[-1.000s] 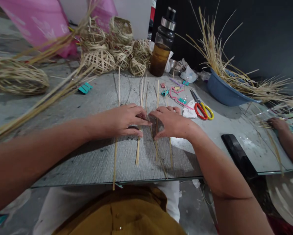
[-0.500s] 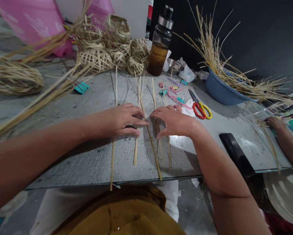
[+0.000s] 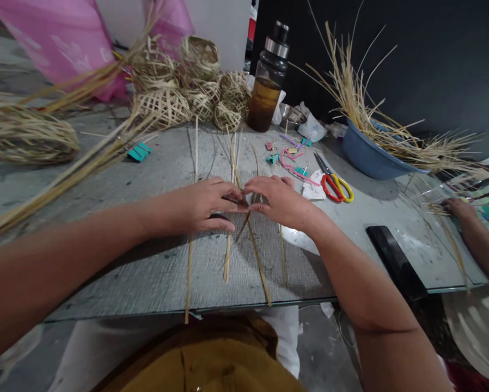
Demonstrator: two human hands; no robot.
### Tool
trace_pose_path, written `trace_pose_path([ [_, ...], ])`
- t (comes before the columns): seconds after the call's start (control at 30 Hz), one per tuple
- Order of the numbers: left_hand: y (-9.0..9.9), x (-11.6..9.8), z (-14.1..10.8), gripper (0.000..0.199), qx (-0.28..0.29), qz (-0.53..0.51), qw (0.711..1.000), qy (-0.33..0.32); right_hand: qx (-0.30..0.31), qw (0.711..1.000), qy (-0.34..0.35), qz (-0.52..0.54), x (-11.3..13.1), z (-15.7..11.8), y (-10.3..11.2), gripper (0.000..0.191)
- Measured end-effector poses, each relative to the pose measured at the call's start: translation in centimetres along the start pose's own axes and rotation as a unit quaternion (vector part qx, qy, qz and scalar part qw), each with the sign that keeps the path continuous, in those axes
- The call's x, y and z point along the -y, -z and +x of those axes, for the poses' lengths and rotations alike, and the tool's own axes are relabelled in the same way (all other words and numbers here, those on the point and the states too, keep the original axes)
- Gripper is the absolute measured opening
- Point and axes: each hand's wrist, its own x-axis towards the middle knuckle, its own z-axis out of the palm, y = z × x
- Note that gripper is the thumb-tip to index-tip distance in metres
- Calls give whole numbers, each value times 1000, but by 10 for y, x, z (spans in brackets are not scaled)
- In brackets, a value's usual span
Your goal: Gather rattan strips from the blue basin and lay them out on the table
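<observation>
Several thin, pale strips that look like bamboo lie lengthwise on the grey table [image 3: 146, 283]. My left hand [image 3: 212, 204] rests on the strips at the left with its fingers stretched out, its index fingertip by a slanting strip [image 3: 258, 261]. Thumb and fingers of my right hand [image 3: 275, 197] pinch a bamboo strip [image 3: 256, 159] close to my left fingertips. The near end of that strip is blurred and crosses the slanting one. Under my left hand runs a long strip [image 3: 190, 272], with a shorter pair [image 3: 227, 258] beside it. The fingers hide the crossing in part.
Woven balls [image 3: 163, 103] are piled at the back beside a bottle [image 3: 264, 81]. Scissors [image 3: 337, 188], clips [image 3: 273, 158] and a phone [image 3: 395, 261] lie to the right. A blue basin [image 3: 375, 155] holds loose strips. Another person's hand [image 3: 460, 209] works at the far right.
My right hand has moved left, bringing its strip's near end across the slanting strip. The fingertips of both hands are now closer together. My left hand stays nearly in place.
</observation>
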Motion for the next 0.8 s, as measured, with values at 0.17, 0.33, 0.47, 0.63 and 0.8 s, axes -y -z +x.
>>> trace_pose_path([
  [0.17,3,-5,0,43,4,8,1000,22,20,999,-25,2,-6,0,2,15],
  [0.33,1,-3,0,43,-1,2,1000,20,12,999,-48,8,-6,0,7,15],
  [0.47,1,-3,0,43,-4,-3,1000,21,14,994,-101,-50,-5,2,8,6],
  [0.63,1,-3,0,42,-2,6,1000,24,1,992,-93,-82,-10,0,5,25],
  [0.8,1,-3,0,43,2,5,1000,27,-21,992,-91,-88,-15,-4,5,38],
])
